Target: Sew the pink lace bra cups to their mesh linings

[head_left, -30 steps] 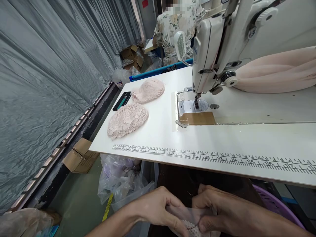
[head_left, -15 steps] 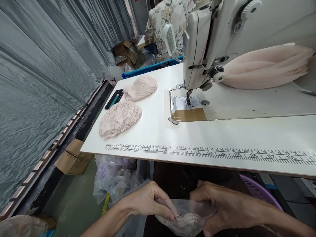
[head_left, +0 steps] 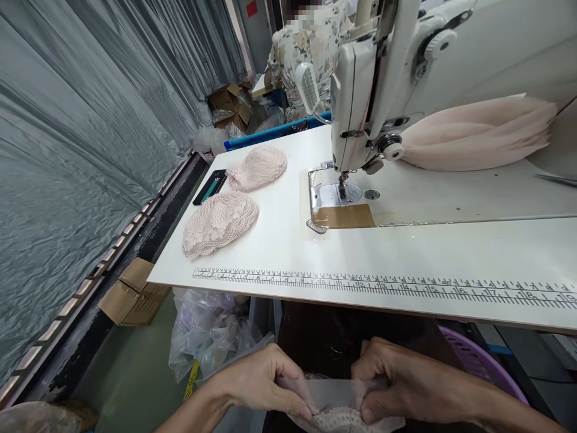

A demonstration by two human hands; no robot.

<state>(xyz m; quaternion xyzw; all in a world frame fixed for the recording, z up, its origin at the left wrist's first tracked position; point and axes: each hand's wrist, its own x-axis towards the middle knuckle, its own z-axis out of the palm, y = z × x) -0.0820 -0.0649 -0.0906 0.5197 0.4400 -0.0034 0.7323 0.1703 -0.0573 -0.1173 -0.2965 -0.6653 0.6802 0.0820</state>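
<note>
Below the table's front edge, a piece of sheer fabric with lace trim [head_left: 336, 394] is stretched between my two hands. My left hand [head_left: 265, 385] pinches its left side, thumb pressed near the lace row. On the other side my right hand [head_left: 392, 382] grips it between thumb and fingers. The bottom of the fabric runs out of the picture. Two pale pink lace cup-shaped pieces, a nearer one [head_left: 220, 224] and a farther one [head_left: 259, 167], lie on the left of the white table [head_left: 270, 246].
A sewing machine [head_left: 356, 102] stands on the table, with folded pink sheer fabric [head_left: 478, 132] behind its needle area. A dark phone-like object [head_left: 210, 187] lies beside the lace pieces. Plastic bags [head_left: 207, 331], a cardboard box [head_left: 135, 294] and a purple basket [head_left: 482, 361] are lower down. Another person [head_left: 306, 54] sits beyond.
My right hand has moved closer to my left, its thumb now pressing on the lace edge. The sheer fabric between the hands is pulled straighter. The view has tilted slightly.
</note>
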